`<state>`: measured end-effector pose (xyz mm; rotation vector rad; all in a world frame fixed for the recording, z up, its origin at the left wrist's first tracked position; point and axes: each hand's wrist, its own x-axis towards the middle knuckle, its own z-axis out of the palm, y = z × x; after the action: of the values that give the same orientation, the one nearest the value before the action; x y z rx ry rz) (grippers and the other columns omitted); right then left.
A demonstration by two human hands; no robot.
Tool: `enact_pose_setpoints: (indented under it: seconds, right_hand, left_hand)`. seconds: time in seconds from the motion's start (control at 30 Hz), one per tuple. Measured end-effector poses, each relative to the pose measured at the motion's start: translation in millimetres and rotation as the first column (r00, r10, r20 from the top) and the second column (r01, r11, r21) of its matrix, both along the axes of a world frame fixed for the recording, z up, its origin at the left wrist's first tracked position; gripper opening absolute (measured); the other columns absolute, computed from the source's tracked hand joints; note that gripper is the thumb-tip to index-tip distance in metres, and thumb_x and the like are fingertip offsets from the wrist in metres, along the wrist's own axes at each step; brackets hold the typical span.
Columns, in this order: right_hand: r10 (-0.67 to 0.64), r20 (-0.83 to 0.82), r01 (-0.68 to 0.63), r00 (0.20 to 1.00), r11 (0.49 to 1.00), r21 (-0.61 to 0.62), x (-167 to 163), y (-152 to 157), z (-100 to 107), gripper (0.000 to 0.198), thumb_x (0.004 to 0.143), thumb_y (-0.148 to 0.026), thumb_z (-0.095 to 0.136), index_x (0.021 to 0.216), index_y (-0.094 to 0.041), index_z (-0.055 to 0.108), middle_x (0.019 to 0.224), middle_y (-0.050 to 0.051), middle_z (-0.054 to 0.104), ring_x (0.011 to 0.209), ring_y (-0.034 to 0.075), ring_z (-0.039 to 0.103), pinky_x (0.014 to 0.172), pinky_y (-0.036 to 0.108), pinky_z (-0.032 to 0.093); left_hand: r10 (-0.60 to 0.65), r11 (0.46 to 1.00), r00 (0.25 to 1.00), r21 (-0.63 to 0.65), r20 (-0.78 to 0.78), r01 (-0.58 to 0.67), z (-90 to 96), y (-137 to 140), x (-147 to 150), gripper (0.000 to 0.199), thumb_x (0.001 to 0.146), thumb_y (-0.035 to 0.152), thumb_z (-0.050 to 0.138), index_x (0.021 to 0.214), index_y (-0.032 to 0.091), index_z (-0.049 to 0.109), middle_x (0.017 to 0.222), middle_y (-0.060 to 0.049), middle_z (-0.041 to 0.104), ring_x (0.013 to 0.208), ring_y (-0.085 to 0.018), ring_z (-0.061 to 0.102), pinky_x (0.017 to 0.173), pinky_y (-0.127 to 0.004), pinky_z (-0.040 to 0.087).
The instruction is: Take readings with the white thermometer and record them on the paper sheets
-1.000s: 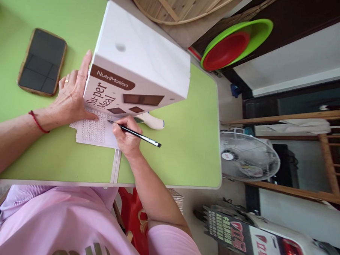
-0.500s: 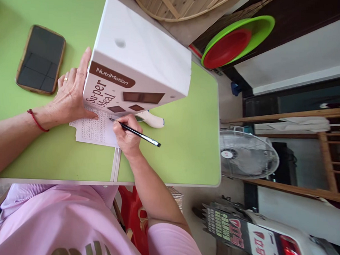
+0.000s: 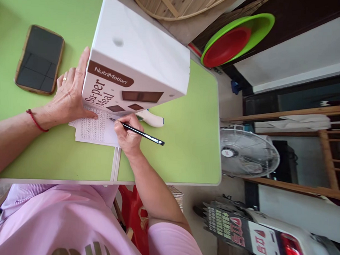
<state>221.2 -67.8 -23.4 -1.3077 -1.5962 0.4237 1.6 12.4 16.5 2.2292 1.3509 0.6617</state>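
Observation:
My right hand pinches a black pen, its tip on a sheet of paper covered in rows of small handwriting. My left hand lies with fingers spread, thumb on the paper and index finger along the left edge of a white box. The box stands over the far part of the paper and hides it. Its front carries the words "NutriMotion" and "Su-per Meal". Behind my right hand a white-handled object with a blue end lies partly hidden by the box.
A phone in a brown-edged case lies left of my left hand on the green table. Beyond the table are a green basin with a red basin, a round wooden tray, a fan and a scooter.
The pen's back end has swung slightly to the right, with its tip still on the paper. My left hand and the box keep their places, apart from a tiny shift of the view.

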Motion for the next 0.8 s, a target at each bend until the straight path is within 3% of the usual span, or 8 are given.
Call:
enact_pose_setpoints:
  seconds: [0.13, 0.33, 0.53, 0.8]
  right_hand:
    - [-0.001, 0.028, 0.002, 1.0, 0.999, -0.032, 0.6, -0.5, -1.2, 0.025, 0.092, -0.041, 0.062, 0.076, -0.026, 0.05, 0.061, -0.007, 0.053, 0.053, 0.011, 0.046, 0.055, 0.026, 0.045]
    - [-0.07, -0.005, 0.07, 0.998, 0.996, 0.057, -0.6, -0.2, -0.8, 0.023, 0.091, -0.041, 0.06, 0.074, -0.026, 0.054, 0.06, -0.006, 0.055, 0.053, 0.012, 0.048, 0.054, 0.026, 0.044]
    - [-0.05, 0.027, 0.051, 0.998, 0.998, -0.024, -0.7, 0.9, 0.1, 0.024, 0.09, -0.042, 0.06, 0.073, -0.026, 0.052, 0.06, -0.006, 0.055, 0.054, 0.012, 0.048, 0.055, 0.027, 0.045]
    - [-0.021, 0.027, 0.019, 0.999, 0.998, 0.059, 0.1, 0.4, 0.2, 0.021, 0.091, -0.036, 0.061, 0.075, -0.025, 0.052, 0.06, -0.007, 0.053, 0.054, 0.011, 0.047, 0.054, 0.026, 0.043]
  left_hand:
    - [0.01, 1.0, 1.0, -0.004, -0.004, -0.01, 0.3, -0.1, 0.5, 0.112, 0.058, 0.037, 0.102, 0.155, 0.019, 0.049, 0.159, -0.017, 0.051, 0.143, -0.047, 0.047, 0.125, -0.061, 0.033]
    - [0.001, 1.0, 1.0, -0.006, -0.008, -0.001, 0.3, 0.3, 1.0, 0.118, 0.058, 0.038, 0.103, 0.157, 0.014, 0.044, 0.16, -0.023, 0.049, 0.143, -0.048, 0.048, 0.124, -0.061, 0.032]
    - [0.007, 1.0, 1.0, 0.006, 0.012, -0.007, -2.8, 1.0, -0.6, 0.115, 0.063, 0.057, 0.098, 0.157, 0.017, 0.045, 0.158, -0.019, 0.052, 0.145, -0.048, 0.047, 0.124, -0.062, 0.032]
    - [0.012, 1.0, 1.0, 0.012, -0.023, -0.012, 1.3, -0.5, 0.6, 0.118, 0.057, 0.041, 0.105, 0.156, 0.016, 0.045, 0.16, -0.021, 0.05, 0.143, -0.047, 0.048, 0.124, -0.063, 0.034]
